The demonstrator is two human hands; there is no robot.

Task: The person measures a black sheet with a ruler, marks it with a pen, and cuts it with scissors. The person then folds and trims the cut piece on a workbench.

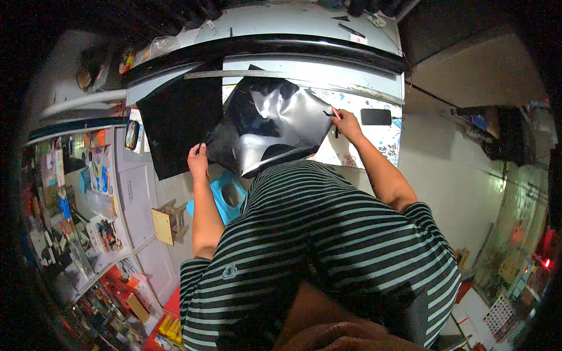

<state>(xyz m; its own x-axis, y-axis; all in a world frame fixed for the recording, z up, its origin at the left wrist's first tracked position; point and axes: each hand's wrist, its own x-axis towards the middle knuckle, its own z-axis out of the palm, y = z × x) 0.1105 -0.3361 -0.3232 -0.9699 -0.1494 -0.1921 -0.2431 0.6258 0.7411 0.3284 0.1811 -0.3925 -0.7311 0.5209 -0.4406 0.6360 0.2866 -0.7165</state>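
A glossy black film sheet (287,117) lies wrinkled over the table in front of me, bright reflections across it. To its left is a matte black sheet (181,126). My left hand (199,159) is closed at the near edge, where the two black sheets meet, thumb and fingers pinched together. At the film's right corner my right hand (346,124) is closed on the glossy film. A small reddish thing and a thin dark piece show by its fingers; I cannot make out what they are. Behind the sheets lies a long metal ruler (240,74).
A long black roll (263,48) spans the table's back. A black phone (376,117) lies right of my right hand on the patterned white tabletop (383,143). Below the table's near edge stand a blue stool (219,199) and a small wooden stool (165,225). Crowded shelves (96,193) line the left.
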